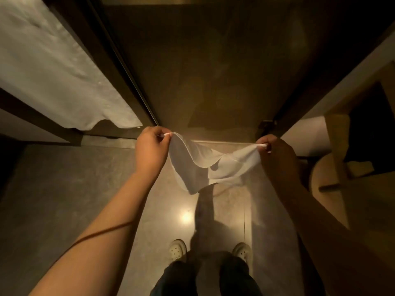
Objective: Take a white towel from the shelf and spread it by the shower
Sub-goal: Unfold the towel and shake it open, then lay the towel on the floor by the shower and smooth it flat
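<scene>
A white towel (pixel 205 165) hangs slack between my two hands above the tiled floor, sagging and folded in its middle. My left hand (pixel 150 146) pinches its left corner. On the other side my right hand (pixel 275 155) pinches the right corner. Both hands are held out in front of me, just short of the raised sill (pixel 224 142) of the shower, whose dark floor (pixel 203 71) stretches away ahead.
A dark glass door frame (pixel 128 71) runs along the shower's left side, with a pale cloth (pixel 53 67) lying beyond it. A wooden stool (pixel 333 178) and wooden furniture stand at the right. My shoes (pixel 177 249) rest on the glossy floor below.
</scene>
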The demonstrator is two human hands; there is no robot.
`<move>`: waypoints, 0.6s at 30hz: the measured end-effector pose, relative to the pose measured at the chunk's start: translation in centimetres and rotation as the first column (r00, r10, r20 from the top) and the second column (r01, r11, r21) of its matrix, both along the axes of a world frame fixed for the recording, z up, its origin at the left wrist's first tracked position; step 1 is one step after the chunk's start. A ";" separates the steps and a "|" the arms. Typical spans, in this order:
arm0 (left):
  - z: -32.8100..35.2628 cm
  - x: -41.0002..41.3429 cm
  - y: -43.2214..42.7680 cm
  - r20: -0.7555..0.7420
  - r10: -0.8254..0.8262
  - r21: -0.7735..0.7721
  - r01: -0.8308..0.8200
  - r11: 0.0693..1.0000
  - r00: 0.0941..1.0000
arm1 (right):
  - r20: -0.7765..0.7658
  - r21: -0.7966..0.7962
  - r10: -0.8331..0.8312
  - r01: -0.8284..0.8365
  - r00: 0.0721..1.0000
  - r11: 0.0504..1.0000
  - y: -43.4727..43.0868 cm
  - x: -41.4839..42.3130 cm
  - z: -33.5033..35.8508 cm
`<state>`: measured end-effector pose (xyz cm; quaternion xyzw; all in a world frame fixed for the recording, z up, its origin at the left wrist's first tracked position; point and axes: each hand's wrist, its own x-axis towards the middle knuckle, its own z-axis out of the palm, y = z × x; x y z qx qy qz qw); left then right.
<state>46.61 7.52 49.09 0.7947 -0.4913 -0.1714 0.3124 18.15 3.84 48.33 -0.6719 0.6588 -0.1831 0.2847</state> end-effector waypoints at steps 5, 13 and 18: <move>-4.6 0.2 -5.4 0.020 0.026 -0.122 -0.023 0.992 0.999 | 0.108 -0.072 -0.032 0.040 0.994 0.997 -5.0 -0.6 -3.6; -16.5 2.1 -9.0 0.077 -0.049 -0.205 0.064 0.977 0.996 | 0.023 -0.218 0.006 -0.001 1.000 0.976 -7.8 -0.7 -16.2; -29.2 3.0 -7.7 0.129 -0.124 -0.147 0.142 0.979 0.984 | -0.109 -0.206 0.043 -0.065 0.993 0.976 -6.8 -0.8 -29.2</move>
